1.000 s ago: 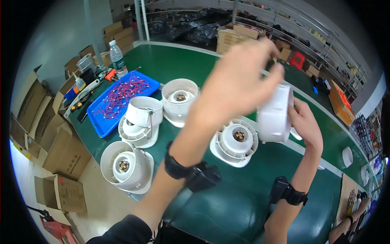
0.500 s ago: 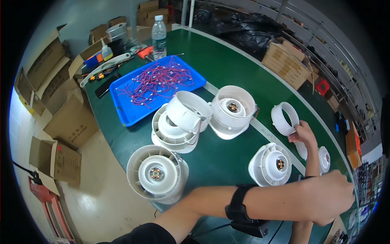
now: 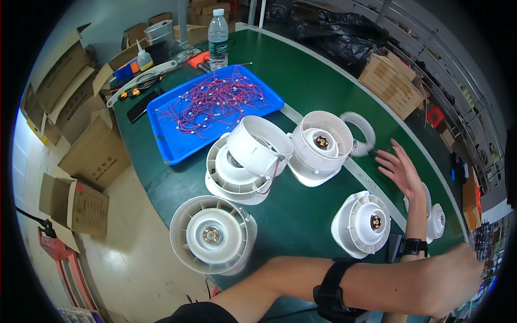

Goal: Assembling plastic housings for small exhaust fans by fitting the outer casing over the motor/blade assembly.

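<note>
My right hand (image 3: 398, 168) is open over the right side of the green table, fingers spread, holding nothing. Just beyond its fingertips is a white plastic ring (image 3: 367, 128), blurred and tilted, partly behind a white fan housing (image 3: 321, 148). My left arm crosses in front of me to the right; its hand (image 3: 449, 280) is curled, and whatever its fingers hold is hidden. Between the hands is a fan base with a copper-coil motor (image 3: 375, 222). A smaller white motor part (image 3: 437, 220) lies beside my right wrist. Two more housings (image 3: 212, 235) (image 3: 237, 169) stand left; a white cylinder (image 3: 258, 145) leans on the farther one.
A blue tray (image 3: 167, 153) holds a tangle of red wires with white connectors. Behind it are a water bottle (image 3: 218, 40), a glue bottle (image 3: 144, 56) and hand tools. Cardboard boxes (image 3: 99, 156) stand on the floor at left; another box (image 3: 390, 83) lies beyond the table.
My right hand has let go of the white ring and opened. The ring has shifted away and to the left, near the middle housing. My left hand has moved slightly right.
</note>
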A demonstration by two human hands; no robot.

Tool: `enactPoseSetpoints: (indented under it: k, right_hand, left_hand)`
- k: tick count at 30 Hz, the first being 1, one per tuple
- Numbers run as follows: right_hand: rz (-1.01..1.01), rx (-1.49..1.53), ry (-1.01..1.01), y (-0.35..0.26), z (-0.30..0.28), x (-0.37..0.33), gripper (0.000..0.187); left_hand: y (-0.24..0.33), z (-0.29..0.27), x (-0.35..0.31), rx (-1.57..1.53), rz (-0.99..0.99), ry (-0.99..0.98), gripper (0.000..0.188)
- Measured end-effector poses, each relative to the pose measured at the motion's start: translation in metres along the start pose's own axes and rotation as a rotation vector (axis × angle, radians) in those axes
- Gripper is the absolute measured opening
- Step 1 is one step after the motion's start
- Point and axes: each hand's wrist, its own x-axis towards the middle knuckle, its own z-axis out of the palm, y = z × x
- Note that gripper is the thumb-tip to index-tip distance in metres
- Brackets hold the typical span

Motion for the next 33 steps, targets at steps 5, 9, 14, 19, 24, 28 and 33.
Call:
enactPoseSetpoints:
  k: [5, 9, 14, 19, 24, 28, 33]
  right_hand:
    - [0.012, -0.384, 0.06, -0.019, 0.006, -0.017, 0.052]
    - [0.063, -0.616, -0.338, -0.017, 0.015, -0.039, 0.046]
    - [-0.059, -0.552, -0.377, 0.004, 0.001, -0.053, 0.046]
    - [0.046, -0.458, -0.381, 0.004, 0.004, -0.066, 0.044]
    - [0.097, -0.462, -0.468, 0.005, -0.007, -0.068, 0.042]
    - [0.223, -0.458, -0.415, -0.003, 0.002, -0.072, 0.047]
    - [0.268, -0.439, -0.193, -0.02, -0.019, -0.09, 0.056]
  left_hand:
    - [0.007, 0.032, -0.005, -0.091, 0.055, -0.16, 0.017]
    - [0.018, 0.011, -0.011, 0.016, 0.08, -0.129, 0.019]
    - [0.042, 0.015, -0.013, -0.108, 0.018, -0.242, 0.024]
    - [0.078, 0.049, -0.042, 0.377, -0.029, 0.248, 0.031]
    - [0.076, 0.049, -0.038, 0.497, -0.024, 0.239, 0.02]
    - [0.045, 0.02, -0.013, -0.335, 0.02, -0.52, 0.012]
    - [0.06, 0.041, -0.027, -0.253, 0.109, -0.025, 0.013]
